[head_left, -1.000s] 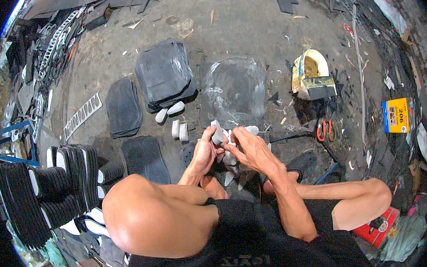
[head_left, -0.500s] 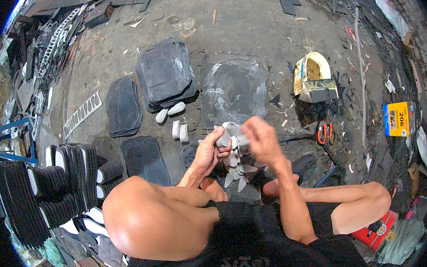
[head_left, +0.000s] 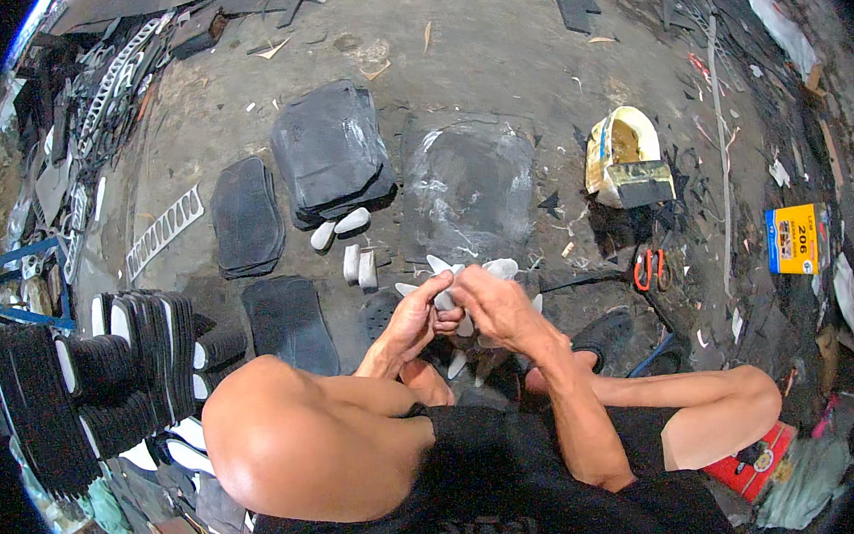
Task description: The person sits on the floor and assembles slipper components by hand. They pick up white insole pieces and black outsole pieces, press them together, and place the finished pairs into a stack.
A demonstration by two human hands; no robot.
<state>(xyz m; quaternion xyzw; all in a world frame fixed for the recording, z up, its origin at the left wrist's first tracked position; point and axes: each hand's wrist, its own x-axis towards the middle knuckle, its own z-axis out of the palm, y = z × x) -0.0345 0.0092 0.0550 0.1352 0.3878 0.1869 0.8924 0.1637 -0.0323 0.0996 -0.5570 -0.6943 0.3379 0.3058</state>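
The grey floor (head_left: 501, 60) spreads before me, with heaped scraps (head_left: 99, 117) along its left edge. Stacked black-and-white soles (head_left: 138, 360) stand toward that same edge, beside my bent left leg (head_left: 300, 438). Midway across the floor lies a flat dark mat (head_left: 470, 178) smeared with white, and just left of it sits a thick pile of dark sheets (head_left: 329, 146). Farther left rests a dark oval stack (head_left: 245, 216); a flat dark slab (head_left: 291, 323) lies nearer to me. Right of the mat is a pale tub (head_left: 629, 156) with a dark patch on its near side, and toward the floor's right edge a yellow and blue box (head_left: 794, 240).

My two hands meet on the near side of the mat. My left hand (head_left: 411, 318) pinches a white piece (head_left: 446, 300) between thumb and fingers. My right hand (head_left: 504, 311) is bent over with its fingertips against the left's; I cannot tell whether it grips anything. Orange-handled scissors (head_left: 650, 267) lie on the floor to the right, below the tub. Smallest are the loose white petals (head_left: 500, 267) around my hands, two pale ovals (head_left: 352, 221) by the near edge of the pile, and two short white bundles (head_left: 367, 268) nearer me.
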